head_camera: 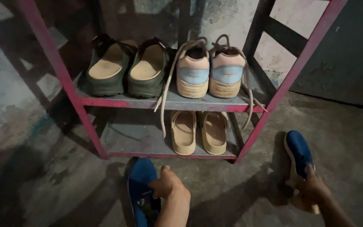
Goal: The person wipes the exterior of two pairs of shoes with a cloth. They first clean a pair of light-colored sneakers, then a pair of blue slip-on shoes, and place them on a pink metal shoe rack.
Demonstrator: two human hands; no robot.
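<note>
My left hand [168, 185] grips the rim of a blue shoe [141, 178] that lies on the concrete floor in front of the rack. My right hand [309, 189] holds the heel end of a second blue shoe [299, 151], its toe pointing away, to the right of the rack's front right leg. Both shoes sit low, just in front of the red-framed shoe rack [169, 103].
The rack's upper shelf carries a pair of dark green sandals [124, 67] and a pair of beige sneakers [211, 71] with long laces hanging down. A pair of tan slip-ons [199, 132] stands on the lower shelf. A stained wall is behind; a grey door [345, 54] at right.
</note>
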